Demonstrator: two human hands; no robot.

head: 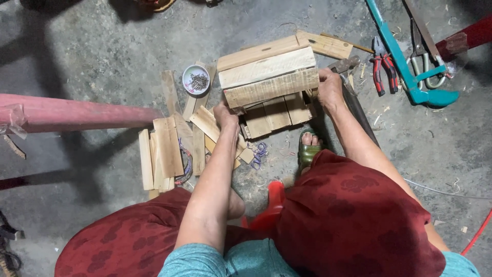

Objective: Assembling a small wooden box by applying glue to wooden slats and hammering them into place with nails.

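A small crate of rough wooden slats (269,84) lies on its side on the concrete floor in front of me. My left hand (225,114) grips its lower left corner. My right hand (329,86) holds its right end, fingers wrapped round the edge. The crate's open side faces me, with short slats showing inside. A hammer (348,69) lies just behind my right hand, its dark handle running down along my forearm.
Loose wooden slats (166,149) are piled at the left. A small white bowl of nails (196,80) stands beside the crate. Red-handled pliers (383,64), a teal hand saw (405,61) and shears (428,61) lie at the upper right. A red pole (77,113) crosses the left side.
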